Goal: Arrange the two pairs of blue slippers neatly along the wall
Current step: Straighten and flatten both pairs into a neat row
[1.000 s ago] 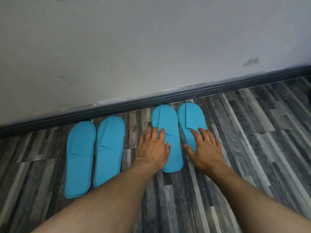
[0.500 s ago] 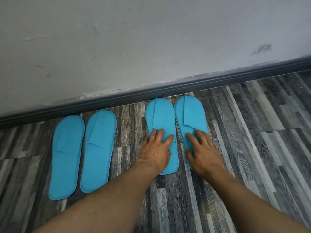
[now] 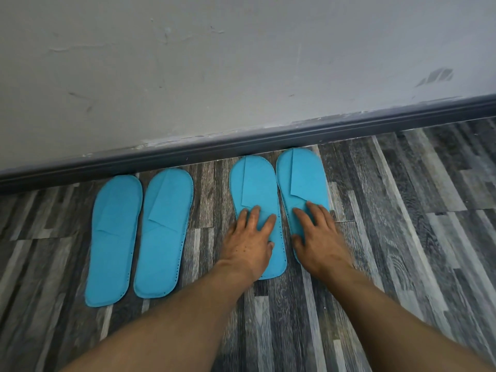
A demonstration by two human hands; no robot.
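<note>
Two pairs of flat blue slippers lie on the floor with their toes at the skirting. The left pair is one slipper [image 3: 114,237] and its mate [image 3: 163,229], side by side and untouched. My left hand [image 3: 248,241] presses flat, fingers spread, on the right pair's left slipper [image 3: 253,183]. My right hand [image 3: 318,234] lies flat on the right pair's right slipper [image 3: 302,175], covering its heel half. Neither hand grips anything.
A grey wall [image 3: 241,63] with scuff marks rises behind a dark skirting board [image 3: 268,142]. The floor [image 3: 402,224] is grey wood-pattern planks, bare to the right of the slippers and in front of them.
The view has shifted, so all slippers sit a little lower and more central in frame. The right pair now lies closer together and straighter, and both hands have slid slightly back along them.
</note>
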